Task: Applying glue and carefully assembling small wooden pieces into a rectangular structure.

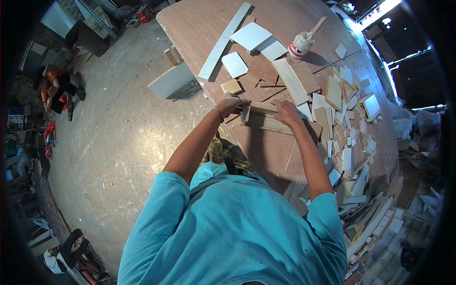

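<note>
White jar (299,46), with a flat stick (317,26) standing tilted out of it, was taken as the landmark on the brown tabletop (190,21). The wooden assembly (266,123), pale lengths joined into a narrow open shape, was located nearer the person than the jar and slightly to its left, held by both hands. Left hand (230,105): closed on the assembly's left end, fingers pointing right; the forearm rose obliquely from the lower left, with a thin bracelet (219,114) at the wrist. Right hand (288,113): gripping the assembly toward its right end, fingers bent, knuckles uppermost; the forearm slanted up and leftward from the sleeve. Both elbows were bent outward, the hands roughly level and apart, with the assembly spanning between them. Exact fingertip contact on the undersides was hidden. Left of the jar were a white board (251,36) and, farther left, a long white strip (224,42). A pale plank (290,81) lay between jar and assembly. The heap of wood offcuts (347,157) spread from right of the jar toward the person.
</note>
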`<state>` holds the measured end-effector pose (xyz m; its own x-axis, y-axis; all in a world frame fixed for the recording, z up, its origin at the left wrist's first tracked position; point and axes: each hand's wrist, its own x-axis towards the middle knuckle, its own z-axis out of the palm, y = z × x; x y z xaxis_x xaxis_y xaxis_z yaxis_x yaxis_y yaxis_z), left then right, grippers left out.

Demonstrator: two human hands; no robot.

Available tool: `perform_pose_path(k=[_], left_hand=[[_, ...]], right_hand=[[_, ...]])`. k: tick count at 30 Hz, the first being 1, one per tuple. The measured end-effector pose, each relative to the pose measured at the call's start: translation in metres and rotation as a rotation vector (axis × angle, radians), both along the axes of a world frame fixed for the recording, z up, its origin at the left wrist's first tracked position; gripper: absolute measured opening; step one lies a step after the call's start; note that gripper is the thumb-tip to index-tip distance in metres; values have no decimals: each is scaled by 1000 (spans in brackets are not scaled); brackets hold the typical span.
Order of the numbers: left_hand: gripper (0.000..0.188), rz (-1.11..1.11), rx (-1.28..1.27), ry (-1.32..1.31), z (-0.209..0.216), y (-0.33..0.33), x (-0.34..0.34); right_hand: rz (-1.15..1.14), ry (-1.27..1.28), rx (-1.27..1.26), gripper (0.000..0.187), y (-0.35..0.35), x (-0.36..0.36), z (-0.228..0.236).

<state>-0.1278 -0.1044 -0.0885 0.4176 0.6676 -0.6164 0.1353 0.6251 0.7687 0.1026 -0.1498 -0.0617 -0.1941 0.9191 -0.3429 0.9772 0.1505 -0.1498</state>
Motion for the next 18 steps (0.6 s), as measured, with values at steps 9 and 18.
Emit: perform_pose_path(k=[9, 18], left_hand=[[30, 26, 20, -5, 3, -3, -1], [35, 16, 11, -8, -3, 1, -4]], right_hand=[[49, -2, 35, 32, 3, -5, -9], [-10, 37, 39, 33, 2, -8, -9]])
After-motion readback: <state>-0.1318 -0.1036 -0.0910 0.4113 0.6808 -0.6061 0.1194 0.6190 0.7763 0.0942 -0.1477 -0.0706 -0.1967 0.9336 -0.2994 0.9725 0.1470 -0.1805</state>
